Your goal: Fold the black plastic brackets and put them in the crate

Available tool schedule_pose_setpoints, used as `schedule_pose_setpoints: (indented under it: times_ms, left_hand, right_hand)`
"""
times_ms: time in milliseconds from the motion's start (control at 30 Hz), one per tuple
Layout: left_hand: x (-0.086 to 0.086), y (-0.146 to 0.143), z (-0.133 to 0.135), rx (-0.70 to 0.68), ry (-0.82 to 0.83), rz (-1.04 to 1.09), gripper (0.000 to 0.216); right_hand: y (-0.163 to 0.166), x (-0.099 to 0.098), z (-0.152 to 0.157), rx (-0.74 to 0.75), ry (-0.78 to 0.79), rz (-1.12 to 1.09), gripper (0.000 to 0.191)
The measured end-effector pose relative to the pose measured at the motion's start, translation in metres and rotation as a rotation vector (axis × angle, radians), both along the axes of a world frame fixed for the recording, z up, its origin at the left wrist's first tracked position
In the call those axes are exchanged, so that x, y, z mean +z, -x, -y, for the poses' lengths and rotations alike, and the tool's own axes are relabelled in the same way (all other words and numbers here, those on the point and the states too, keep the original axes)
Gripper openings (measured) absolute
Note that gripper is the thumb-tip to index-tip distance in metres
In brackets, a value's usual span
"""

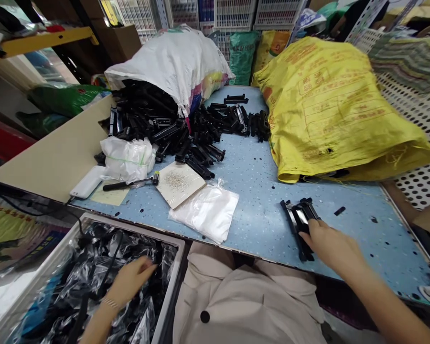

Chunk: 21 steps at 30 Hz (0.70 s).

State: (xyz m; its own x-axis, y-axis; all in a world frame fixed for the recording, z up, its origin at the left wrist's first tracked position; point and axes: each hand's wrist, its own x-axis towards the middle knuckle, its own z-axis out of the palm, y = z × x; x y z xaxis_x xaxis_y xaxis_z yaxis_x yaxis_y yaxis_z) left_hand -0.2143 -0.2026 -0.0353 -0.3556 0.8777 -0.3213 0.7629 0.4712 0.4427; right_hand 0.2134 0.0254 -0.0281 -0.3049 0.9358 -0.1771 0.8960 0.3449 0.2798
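My right hand (324, 241) is closed on black plastic parts (296, 224), a small group of long pieces at the front right of the blue table. Its fingertips are partly hidden behind them. Over a white-rimmed bin (182, 248) at the lower left, my left hand (132, 277) hangs slightly blurred, thumb and fingers apart, with nothing visible in it. Beneath it, the bin holds black parts in clear plastic bags (93, 267). A stack of clear plastic bags (209, 210) lies at the table's front edge, beside a square board (181, 184) and a black-handled hammer (129, 184).
A heap of loose black parts (200, 148) spills from a white sack (175, 62) at the back. The yellow sack (329, 105) stands at the right rear. A bundle of white bags (129, 155) and a white flat device (88, 181) lie at the left.
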Motion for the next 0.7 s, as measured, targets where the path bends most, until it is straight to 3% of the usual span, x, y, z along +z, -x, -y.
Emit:
schedule_pose_setpoints:
  times_ms: [100, 167, 233, 333, 433, 567, 700]
  left_hand:
    - [-0.005, -0.05, -0.087, -0.199, -0.334, -0.01, 0.025]
    - [-0.004, -0.074, -0.135, -0.154, -0.56, -0.138, 0.028]
    - [-0.005, -0.085, -0.165, -0.141, -0.59, -0.26, 0.04]
    - [-0.013, -0.086, -0.174, -0.231, -0.435, -0.331, 0.029]
    - [-0.023, -0.093, -0.159, -0.305, -0.342, -0.282, 0.009]
    - [-0.026, -0.107, -0.148, -0.197, -0.342, -0.04, 0.017]
    - [-0.023, -0.104, -0.153, -0.053, -0.253, 0.222, 0.022]
  right_hand:
    - [0.008, -0.012, 0.019, 0.026, -0.049, -0.03, 0.015]
    - [0.008, -0.021, 0.026, 0.011, -0.035, -0.097, 0.022]
    - [0.0, -0.029, 0.03, -0.028, -0.001, -0.185, 0.03]
    - [-0.013, -0.04, 0.03, -0.115, 0.083, -0.43, 0.036]
    - [-0.005, -0.042, 0.029, -0.241, 0.271, -0.897, 0.041]
    - [0.053, -0.036, 0.029, -0.417, 0.623, -1.537, 0.05]
    - [0.118, -0.029, 0.032, -0.491, 0.894, -1.865, 0.042]
